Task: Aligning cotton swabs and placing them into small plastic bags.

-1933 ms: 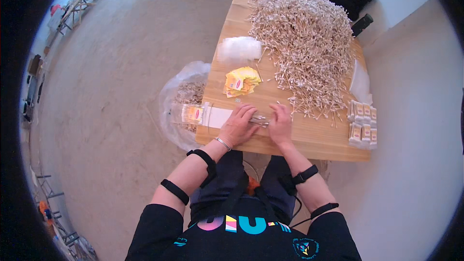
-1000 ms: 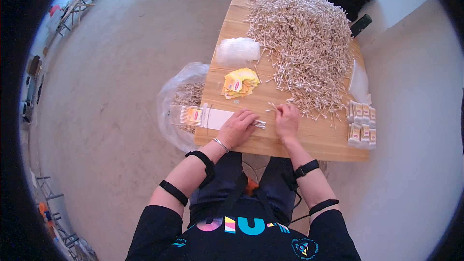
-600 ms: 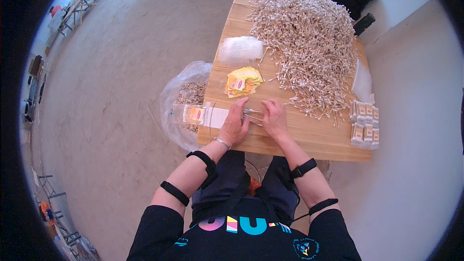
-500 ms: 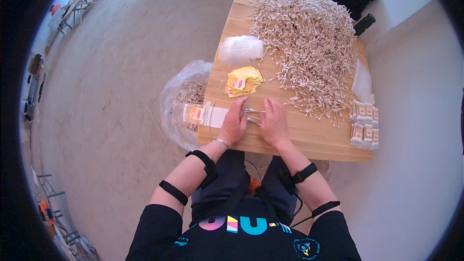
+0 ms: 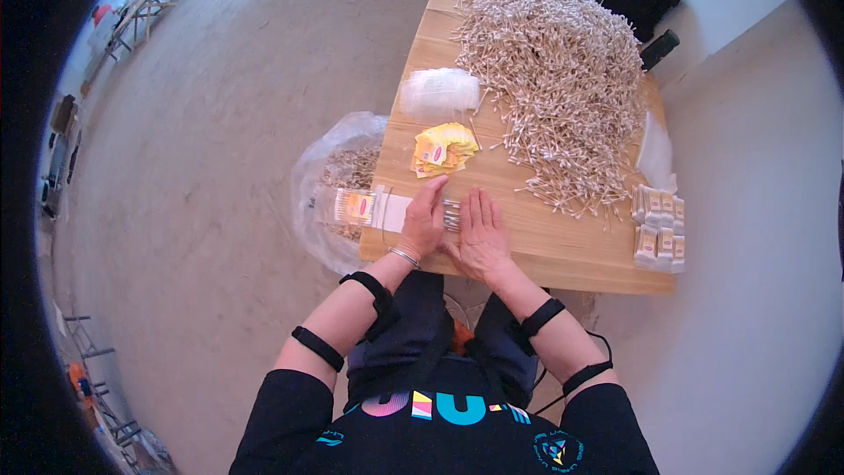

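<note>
Between my two hands a small row of cotton swabs (image 5: 452, 216) lies on the table, partly hidden by my fingers. My right hand (image 5: 481, 233) is flat on the wood at the right of the row, fingers stretched out. On the other side my left hand (image 5: 424, 222) stands on its edge, fingers extended, over the end of a white strip (image 5: 396, 213). Left of that strip, a clear packet of swabs with an orange label (image 5: 356, 207) sticks out past the table edge. Yellow-orange printed cards (image 5: 444, 149) are piled just beyond my left hand.
A big heap of loose cotton swabs (image 5: 554, 79) covers the far part of the wooden table (image 5: 563, 259). Clear plastic bags (image 5: 440, 92) lie at its left. Filled packets (image 5: 659, 229) stand at the right edge. A plastic sack with swabs (image 5: 308, 176) sits below the left edge.
My right hand has flattened and turned, moving slightly left and nearer to me. The swabs between my hands now lie in a more even row. My left hand has hardly moved.
</note>
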Available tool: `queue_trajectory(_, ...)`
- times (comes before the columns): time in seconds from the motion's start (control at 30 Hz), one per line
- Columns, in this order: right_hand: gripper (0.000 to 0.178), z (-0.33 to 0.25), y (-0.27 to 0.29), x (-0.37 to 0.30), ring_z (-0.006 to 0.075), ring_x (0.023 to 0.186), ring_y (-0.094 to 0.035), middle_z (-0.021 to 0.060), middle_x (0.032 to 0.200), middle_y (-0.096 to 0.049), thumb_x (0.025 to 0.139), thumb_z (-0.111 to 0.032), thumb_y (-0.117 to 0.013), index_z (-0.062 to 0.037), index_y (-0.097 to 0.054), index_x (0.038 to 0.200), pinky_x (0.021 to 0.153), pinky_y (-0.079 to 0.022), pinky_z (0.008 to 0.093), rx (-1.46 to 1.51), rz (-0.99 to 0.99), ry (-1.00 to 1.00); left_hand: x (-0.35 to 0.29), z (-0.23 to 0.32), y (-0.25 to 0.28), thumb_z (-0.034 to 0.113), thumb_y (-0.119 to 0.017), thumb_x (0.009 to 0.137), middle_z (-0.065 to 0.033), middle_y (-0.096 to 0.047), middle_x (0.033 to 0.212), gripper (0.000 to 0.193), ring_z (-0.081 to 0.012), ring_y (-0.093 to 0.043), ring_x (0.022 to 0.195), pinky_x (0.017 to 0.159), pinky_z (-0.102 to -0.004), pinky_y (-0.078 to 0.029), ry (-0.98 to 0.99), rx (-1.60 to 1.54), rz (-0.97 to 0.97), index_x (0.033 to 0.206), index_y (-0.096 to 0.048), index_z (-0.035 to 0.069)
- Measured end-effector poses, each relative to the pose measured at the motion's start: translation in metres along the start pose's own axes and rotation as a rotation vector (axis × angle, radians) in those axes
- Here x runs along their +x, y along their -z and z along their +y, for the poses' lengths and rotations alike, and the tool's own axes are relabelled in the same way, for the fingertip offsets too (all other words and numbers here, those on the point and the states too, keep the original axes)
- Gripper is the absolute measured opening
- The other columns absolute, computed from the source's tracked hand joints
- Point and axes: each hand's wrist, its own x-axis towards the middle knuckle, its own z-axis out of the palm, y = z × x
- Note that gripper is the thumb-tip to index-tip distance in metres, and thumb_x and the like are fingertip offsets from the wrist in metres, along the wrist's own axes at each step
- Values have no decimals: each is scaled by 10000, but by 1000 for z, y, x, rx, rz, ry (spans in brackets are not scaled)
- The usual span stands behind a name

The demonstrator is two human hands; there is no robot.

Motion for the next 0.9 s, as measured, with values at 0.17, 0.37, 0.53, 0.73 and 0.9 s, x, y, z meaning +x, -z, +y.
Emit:
queue_trajectory(0.17, 943, -4, 1, -5, 362, 1396, -111, 254, 1467, -191, 824, -627, -448, 85, -206, 1394, 1134, -64, 476, 22, 47, 4, 0, -2, 1, -39, -468, 840, -222, -560, 1141, 335, -359, -547, 1079, 923, -381, -439, -11, 11, -17, 1171, -513, -9)
queue_trajectory(0.37, 686, 28, -6, -11, 379, 1377, -159, 262, 1448, -222, 855, -284, -539, 68, -263, 1374, 1132, -111, 459, 432, 317, -61, -4, 10, 10, 50, -561, 803, -195, -492, 1259, 438, -344, -417, 1236, 1047, -412, -334, -215, 304, -242, 1231, -480, -2)
queue_trajectory(0.53, 561, 40, -20, -11, 359, 1350, -241, 254, 1417, -288, 810, -86, -485, 57, -330, 1329, 1124, -165, 407, 961, 547, -292, -11, 18, 6, 172, -671, 763, -178, -419, 1344, 613, -348, -333, 1299, 1104, -421, -255, -288, 452, -414, 1291, -418, -9)
queue_trajectory(0.73, 566, 21, -32, 11, 317, 1356, -251, 223, 1424, -302, 805, -37, -471, 55, -318, 1342, 1123, -167, 370, 1371, 676, -330, -8, 16, -16, 184, -692, 757, -184, -422, 1341, 630, -339, -355, 1286, 1093, -426, -273, -262, 506, -429, 1292, -419, -7)
queue_trajectory(0.9, 597, 28, -17, 5, 366, 1380, -170, 236, 1456, -231, 860, -157, -486, 56, -268, 1374, 1132, -136, 433, 801, 513, -122, -9, 8, -3, 95, -603, 803, -202, -465, 1297, 515, -347, -400, 1252, 1076, -393, -301, -103, 274, -284, 1275, -434, -21)
